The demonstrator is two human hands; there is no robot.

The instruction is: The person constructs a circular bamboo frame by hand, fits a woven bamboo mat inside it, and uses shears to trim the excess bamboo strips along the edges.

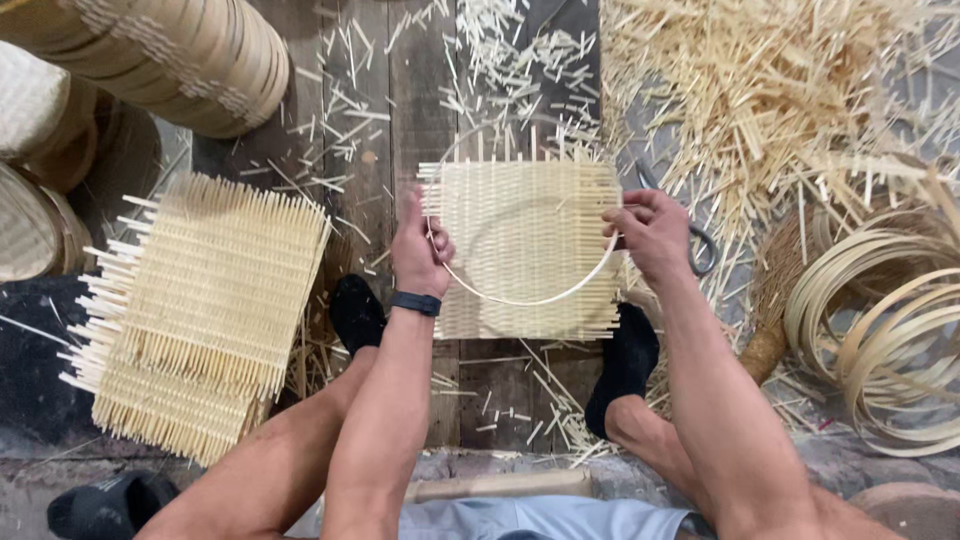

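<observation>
A dark plank floor (420, 90), littered with short pale offcuts, serves as the workplace, and the person sits low on it with legs spread so that the work lies between the feet. At the far left, stacked round woven baskets (190, 55) lie on their sides, out of the way yet near. Just right of them a pile of square woven mats (200, 310) rests flat, its loose stake ends sticking out on the left edge; it sits beside the left knee, likely so that it is within easy reach. The left hand (418, 250), with a dark band at the wrist, has its fingers closed on the left rim of a thin bent hoop (525, 298) and the edge of the woven mat (525, 245) beneath it, pinning the two together. The mat lies flat at the centre of the floor between two black-socked feet, which seem to brace it. The right hand (650, 232) pinches the hoop's right side against the mat, fingers together, so the ring stays centred. Just beyond it lie scissors (695, 245), partly hidden. Farther right spreads a heap of cut splints (780, 90), and at the edge coiled bamboo hoops (890, 340).
</observation>
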